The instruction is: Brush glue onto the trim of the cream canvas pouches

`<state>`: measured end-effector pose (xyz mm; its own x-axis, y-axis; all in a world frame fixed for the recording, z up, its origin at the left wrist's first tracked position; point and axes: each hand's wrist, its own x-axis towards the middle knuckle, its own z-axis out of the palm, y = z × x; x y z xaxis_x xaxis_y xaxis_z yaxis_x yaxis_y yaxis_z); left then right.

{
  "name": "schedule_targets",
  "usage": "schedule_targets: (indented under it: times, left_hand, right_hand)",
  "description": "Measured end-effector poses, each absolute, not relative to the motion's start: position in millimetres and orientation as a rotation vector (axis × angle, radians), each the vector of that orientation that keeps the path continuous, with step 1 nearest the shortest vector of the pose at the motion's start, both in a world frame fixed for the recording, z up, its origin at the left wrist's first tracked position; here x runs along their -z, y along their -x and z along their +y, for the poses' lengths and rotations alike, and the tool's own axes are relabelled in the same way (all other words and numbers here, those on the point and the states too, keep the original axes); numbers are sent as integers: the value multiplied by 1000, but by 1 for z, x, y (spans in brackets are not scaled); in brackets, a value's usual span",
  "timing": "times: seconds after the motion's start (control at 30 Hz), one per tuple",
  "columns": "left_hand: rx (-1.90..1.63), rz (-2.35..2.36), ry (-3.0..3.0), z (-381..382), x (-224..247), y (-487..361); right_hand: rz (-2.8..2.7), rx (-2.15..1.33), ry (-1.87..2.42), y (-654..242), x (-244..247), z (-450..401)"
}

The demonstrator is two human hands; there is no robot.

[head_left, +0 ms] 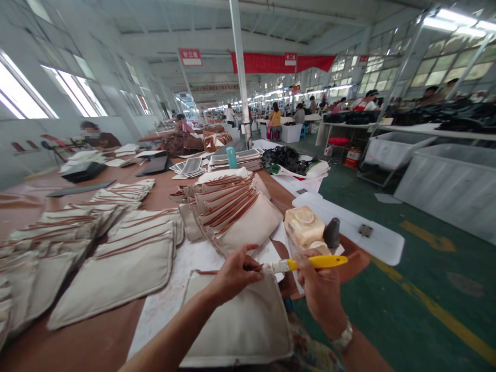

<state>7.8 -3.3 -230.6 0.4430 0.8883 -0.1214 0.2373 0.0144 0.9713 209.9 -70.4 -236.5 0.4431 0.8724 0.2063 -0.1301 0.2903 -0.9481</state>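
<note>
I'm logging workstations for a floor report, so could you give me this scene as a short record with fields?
Left hand: at the top edge of a flat, cream, brown-trimmed pouch
Right hand: holds a pale-bristled, yellow-handled brush
Bristle end: close to left hand; contact unclear
Beneath pouch: white paper-like sheet, partly covered
Behind pouch: fanned stack of similar cream pouches
Near right hand: yellowed, boxy container; dark grey, cone-shaped object
Surface: brown-covered table
</note>
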Motion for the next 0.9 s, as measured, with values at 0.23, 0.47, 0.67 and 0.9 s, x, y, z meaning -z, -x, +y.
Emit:
schedule_targets:
  times: [0.23,0.47,0.67,0.9]
  left_hand:
    - [-697,1025,-1422,-11,221,-9]
    - [-752,1029,-1559,-22,219,-9]
    - [-937,877,-2036,-46,233,-4]
    - [-1156,840,-2198,-62,243,-3]
  right_hand:
    - [-980,-547,1130,-216,226,-74]
    - [-1056,-541,1142,-221,229,-78]
    - [-856,-694,1111,-246,223,-74]
    - [-865,-1137,1080,-231,215,-80]
